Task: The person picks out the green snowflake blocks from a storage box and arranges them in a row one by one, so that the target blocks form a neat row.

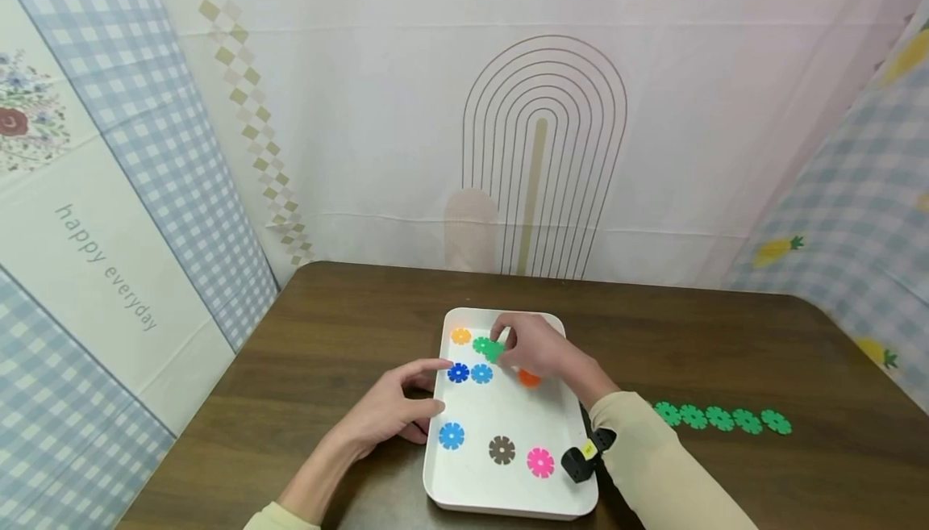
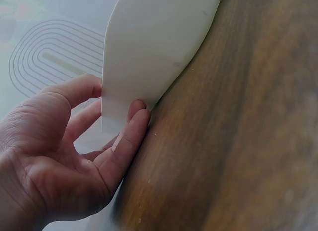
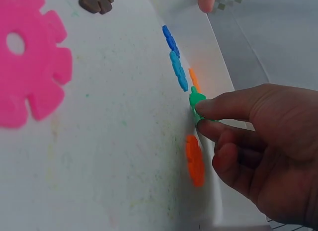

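A white tray [image 1: 479, 482] lies on the table with several notched plastic discs in it. My right hand [image 1: 535, 343] reaches over the tray's far right side and pinches a green disc [image 1: 494, 352] between thumb and fingertip. That disc [image 3: 197, 98] partly overlaps another green disc [image 1: 480, 344]. An orange-red disc [image 1: 529, 379] lies beneath the right hand. My left hand [image 1: 395, 405] holds the tray's left edge; in the left wrist view two digits reach the rim while other fingers rest against the outer wall [image 2: 154, 47]. Near its fingertips sit a dark blue disc [image 1: 458, 373] and a light blue disc [image 1: 482, 373].
Another light blue disc [image 1: 452, 436], a brown disc [image 1: 501, 450] and a pink disc [image 1: 540, 463] lie in the tray's near half. A yellow-orange disc [image 1: 460, 336] is at its far left. Right of the tray, several green discs [image 1: 719, 419] form a row on the wooden table [image 1: 348, 304].
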`<state>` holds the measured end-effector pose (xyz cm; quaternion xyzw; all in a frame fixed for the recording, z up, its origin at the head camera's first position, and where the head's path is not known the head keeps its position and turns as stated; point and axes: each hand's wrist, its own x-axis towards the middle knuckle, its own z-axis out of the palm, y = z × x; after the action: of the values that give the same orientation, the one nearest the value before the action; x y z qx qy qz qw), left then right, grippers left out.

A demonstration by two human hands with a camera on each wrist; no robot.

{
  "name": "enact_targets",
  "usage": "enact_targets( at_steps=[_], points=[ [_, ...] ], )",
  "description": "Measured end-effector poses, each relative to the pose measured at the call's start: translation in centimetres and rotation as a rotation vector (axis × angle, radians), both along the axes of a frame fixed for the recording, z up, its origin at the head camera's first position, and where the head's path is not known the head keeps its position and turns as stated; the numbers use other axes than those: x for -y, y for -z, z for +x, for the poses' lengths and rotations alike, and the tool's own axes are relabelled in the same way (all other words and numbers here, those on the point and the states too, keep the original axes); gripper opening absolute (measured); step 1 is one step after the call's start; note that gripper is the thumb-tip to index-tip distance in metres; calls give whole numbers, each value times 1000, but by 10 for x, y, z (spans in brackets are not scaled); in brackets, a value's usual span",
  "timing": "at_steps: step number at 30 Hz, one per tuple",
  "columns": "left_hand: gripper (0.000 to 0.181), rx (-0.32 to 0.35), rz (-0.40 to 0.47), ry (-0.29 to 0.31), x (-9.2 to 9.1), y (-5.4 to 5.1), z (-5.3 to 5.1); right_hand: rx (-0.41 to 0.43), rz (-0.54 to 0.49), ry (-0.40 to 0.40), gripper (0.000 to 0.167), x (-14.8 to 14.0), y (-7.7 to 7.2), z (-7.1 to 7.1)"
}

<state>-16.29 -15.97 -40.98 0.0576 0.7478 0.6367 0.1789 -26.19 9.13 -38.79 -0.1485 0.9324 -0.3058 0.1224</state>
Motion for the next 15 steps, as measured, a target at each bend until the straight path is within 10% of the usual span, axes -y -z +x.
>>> enact_targets(
  at_steps=[15],
  points=[
    [61,-15,-26,-5,-1,-2,1,89,-253,-39,22,-9,-11,-1]
  ],
)
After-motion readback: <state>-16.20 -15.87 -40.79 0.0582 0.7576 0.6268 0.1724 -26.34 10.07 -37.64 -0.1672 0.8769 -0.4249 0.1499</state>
